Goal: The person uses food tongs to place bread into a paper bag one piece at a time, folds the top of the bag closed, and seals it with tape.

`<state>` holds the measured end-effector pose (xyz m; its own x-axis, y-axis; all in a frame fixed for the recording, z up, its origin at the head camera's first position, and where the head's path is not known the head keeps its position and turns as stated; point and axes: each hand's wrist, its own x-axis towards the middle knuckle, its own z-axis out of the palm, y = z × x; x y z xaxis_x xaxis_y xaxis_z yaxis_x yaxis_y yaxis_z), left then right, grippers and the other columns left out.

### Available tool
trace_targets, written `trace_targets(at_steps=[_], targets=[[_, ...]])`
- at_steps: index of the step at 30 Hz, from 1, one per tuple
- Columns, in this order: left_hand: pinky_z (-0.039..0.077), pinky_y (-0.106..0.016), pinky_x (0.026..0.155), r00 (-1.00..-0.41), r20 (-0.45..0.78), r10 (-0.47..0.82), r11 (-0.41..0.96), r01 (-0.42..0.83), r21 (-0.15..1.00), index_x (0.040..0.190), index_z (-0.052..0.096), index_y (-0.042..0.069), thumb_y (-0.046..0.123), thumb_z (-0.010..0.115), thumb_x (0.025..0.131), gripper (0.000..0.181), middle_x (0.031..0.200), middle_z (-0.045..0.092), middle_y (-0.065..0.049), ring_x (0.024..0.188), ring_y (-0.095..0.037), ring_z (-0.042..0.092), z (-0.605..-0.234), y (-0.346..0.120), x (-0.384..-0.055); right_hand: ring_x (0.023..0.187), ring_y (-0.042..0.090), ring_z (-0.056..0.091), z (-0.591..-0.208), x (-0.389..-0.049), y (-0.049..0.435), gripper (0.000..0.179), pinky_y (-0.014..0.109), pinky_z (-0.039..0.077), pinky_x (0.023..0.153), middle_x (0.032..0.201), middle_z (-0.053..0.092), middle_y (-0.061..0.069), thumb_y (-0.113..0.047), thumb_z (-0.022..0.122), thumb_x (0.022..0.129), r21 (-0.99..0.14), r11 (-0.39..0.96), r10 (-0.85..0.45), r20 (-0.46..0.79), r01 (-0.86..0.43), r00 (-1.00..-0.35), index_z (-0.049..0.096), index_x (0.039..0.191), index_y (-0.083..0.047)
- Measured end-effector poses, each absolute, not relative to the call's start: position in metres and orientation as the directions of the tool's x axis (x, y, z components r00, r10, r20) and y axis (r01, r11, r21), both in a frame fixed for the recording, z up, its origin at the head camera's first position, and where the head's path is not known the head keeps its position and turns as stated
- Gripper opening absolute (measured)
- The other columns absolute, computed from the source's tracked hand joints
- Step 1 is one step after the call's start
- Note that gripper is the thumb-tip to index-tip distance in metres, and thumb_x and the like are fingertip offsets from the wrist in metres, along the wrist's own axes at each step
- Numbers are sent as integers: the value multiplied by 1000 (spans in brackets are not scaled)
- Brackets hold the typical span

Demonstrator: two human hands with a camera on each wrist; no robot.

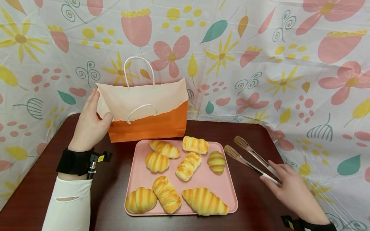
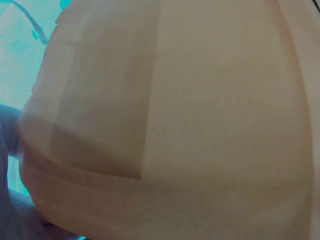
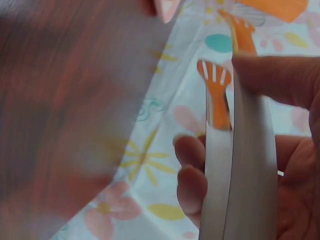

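Observation:
My left hand (image 1: pixel 91 120) holds the left side of an orange and white paper bag (image 1: pixel 150 126), its fingers along the edge and its thumb at the front corner. The left wrist view looks onto the bag's pale paper (image 2: pixel 215 110); little of the hand shows there. In my right hand (image 1: pixel 295 189) is a pair of metal tongs (image 1: pixel 260 160) with slotted brownish tips. Their tips stand apart with nothing between them, right of a pink tray (image 1: pixel 232 192). In the right wrist view, thumb and fingers hold both arms of the tongs (image 3: pixel 255 165).
Several bread pieces lie on the tray, among them a large croissant (image 1: pixel 203 200), a round roll (image 1: pixel 141 200) and a greenish roll (image 1: pixel 216 162). The bag stands upright behind it, with white handles (image 1: pixel 138 57). A patterned cloth (image 1: pixel 219 64) hangs behind the dark table (image 1: pixel 110 192).

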<state>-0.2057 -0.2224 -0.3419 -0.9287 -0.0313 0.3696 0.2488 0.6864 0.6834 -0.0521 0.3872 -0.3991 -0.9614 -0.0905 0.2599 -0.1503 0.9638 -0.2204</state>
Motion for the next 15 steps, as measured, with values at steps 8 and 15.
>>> trace_targets(at_steps=[8, 15], targets=[[17, -61, 125, -930, 365, -33, 685, 245, 686, 165, 12, 13, 20, 48, 94, 80, 173, 7, -6, 159, -34, 14, -341, -220, -205, 76, -2, 52, -391, -32, 364, 62, 15, 40, 62, 109, 62, -6, -33, 83, 83, -248, 926, -233, 221, -286, -947, 64, 137, -10], [17, -62, 125, -933, 360, -31, 682, 244, 690, 165, 12, 13, 20, 47, 94, 79, 173, 6, -5, 159, -34, 14, -341, -219, -203, 78, -9, 50, -386, -19, 346, 58, 16, 42, 62, 110, 56, -20, -46, 73, 90, -341, 901, -275, 27, -268, -961, 62, 140, -19]])
